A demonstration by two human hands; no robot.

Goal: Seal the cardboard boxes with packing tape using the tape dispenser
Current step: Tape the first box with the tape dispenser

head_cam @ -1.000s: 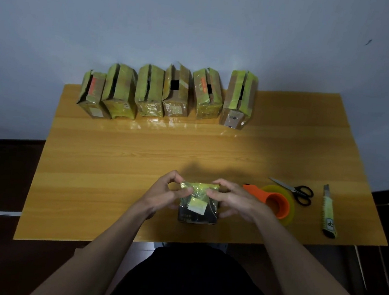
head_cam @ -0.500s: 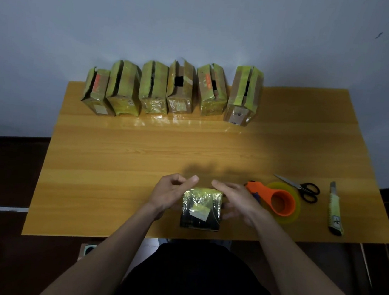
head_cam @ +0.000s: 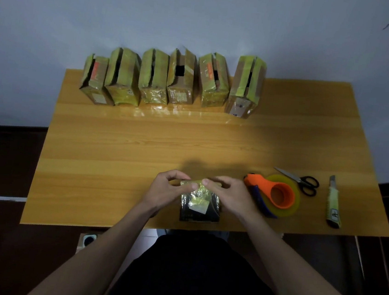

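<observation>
Small taped box [head_cam: 200, 204] at near edge of wooden table [head_cam: 116, 153], left hand [head_cam: 168, 191] and right hand [head_cam: 229, 196] both gripping its top, tape dispenser [head_cam: 272, 195] just right of box, six boxes [head_cam: 172, 79] lined along table's far edge.

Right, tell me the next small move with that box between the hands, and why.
Probably press the top flaps flat with the left hand and free the right hand to reach for the tape dispenser. Both hands pinch the top of the small box, and the dispenser lies idle just right of it on the table.
</observation>
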